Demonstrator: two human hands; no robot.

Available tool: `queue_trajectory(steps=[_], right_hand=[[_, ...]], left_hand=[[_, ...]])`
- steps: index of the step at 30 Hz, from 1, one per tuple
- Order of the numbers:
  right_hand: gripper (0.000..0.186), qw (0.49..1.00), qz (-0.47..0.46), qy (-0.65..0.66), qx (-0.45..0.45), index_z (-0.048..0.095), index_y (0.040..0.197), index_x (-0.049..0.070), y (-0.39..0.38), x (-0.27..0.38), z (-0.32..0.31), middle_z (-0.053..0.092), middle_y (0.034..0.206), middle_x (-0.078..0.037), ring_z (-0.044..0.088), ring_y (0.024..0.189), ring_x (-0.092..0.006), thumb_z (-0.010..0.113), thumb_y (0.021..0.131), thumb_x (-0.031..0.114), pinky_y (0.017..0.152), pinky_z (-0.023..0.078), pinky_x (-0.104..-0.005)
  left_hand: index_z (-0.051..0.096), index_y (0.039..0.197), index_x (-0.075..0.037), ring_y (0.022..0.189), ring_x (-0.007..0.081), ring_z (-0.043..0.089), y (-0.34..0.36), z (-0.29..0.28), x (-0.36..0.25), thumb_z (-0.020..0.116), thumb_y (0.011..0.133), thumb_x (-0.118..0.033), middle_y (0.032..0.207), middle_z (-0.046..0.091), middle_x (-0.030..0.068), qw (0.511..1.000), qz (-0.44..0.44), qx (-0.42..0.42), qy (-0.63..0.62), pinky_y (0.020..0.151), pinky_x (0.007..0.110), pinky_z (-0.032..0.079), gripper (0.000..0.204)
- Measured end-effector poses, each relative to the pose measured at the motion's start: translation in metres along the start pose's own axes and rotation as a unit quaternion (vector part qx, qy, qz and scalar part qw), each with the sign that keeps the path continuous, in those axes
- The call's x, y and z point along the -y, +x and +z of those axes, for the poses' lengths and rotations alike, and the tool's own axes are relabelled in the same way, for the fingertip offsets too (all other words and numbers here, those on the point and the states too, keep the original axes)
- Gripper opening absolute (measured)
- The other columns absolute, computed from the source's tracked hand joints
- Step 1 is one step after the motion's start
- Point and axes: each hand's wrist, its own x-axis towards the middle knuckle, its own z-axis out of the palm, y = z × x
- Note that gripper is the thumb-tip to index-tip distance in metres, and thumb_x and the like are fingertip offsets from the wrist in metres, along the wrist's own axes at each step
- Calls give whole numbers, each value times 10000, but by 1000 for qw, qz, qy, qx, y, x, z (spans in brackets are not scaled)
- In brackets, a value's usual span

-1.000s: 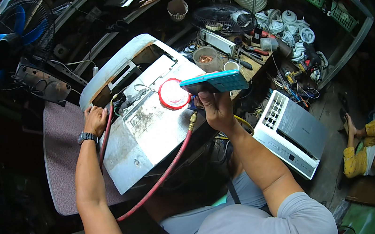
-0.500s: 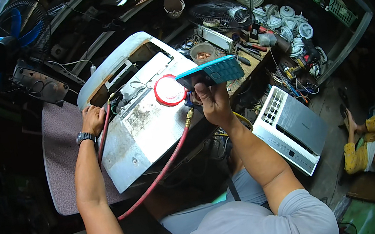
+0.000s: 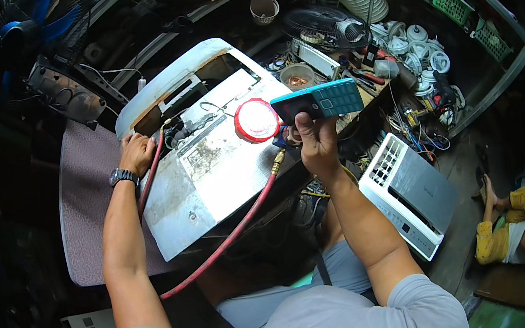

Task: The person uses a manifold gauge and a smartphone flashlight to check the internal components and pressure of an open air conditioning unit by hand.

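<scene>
Right hand (image 3: 319,143) pinches the teal phone (image 3: 337,97), best held steady; my left hand (image 3: 137,152) curls at the left edge of the metal casing (image 3: 166,213), beside the red hose (image 3: 157,156).

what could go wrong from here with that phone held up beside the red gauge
The turquoise phone is in the right hand alone, so it could slip and drop.
The red hose loops between the forearms; an arm might snag it and tug its brass fitting.
The left hand lies at the casing's edge, which might scratch it.
</scene>
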Motion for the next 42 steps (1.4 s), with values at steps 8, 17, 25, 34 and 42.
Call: queue_trajectory(steps=[8,17,25,34,42], right_hand=[[306,999,25,26,-18,362,1314,98,-2,4,4,600,966,-35,586,735,-86,546,1095,207,645,498,-251],[396,990,57,51,-121,340,1384,97,3,-1,6,635,1040,-63,618,705,-73,572,1081,204,618,520,-206],[338,994,59,8,-87,380,1336,100,1,-6,5,659,1046,-97,626,693,-91,569,1084,222,590,518,-227],[308,990,70,-69,-99,440,1320,66,12,-11,10,615,956,-29,538,627,-57,589,1075,178,539,463,-227],[211,964,-72,-256,12,558,1216,5,7,-6,27,628,1067,-138,643,998,-290,627,1024,57,901,519,-417]], left_hand=[[711,908,-47,1069,252,591,-3,2,5,383,1063,-362,943,706,105,1000,-12,2,-2,1130,475,284,480],[741,933,-26,1093,261,598,-3,2,2,391,1050,-350,1015,728,139,1000,-13,-10,-7,1151,482,276,491],[733,929,-17,1098,256,588,-8,-2,1,386,1050,-350,994,721,139,999,-26,-6,-20,1144,479,283,496],[749,859,-72,1075,242,580,-7,-7,-7,377,1051,-343,942,711,97,1000,-18,1,6,1134,482,280,499],[690,833,-54,1041,243,581,-9,0,0,411,1053,-322,896,684,94,1000,3,-24,-9,1114,482,294,445]])
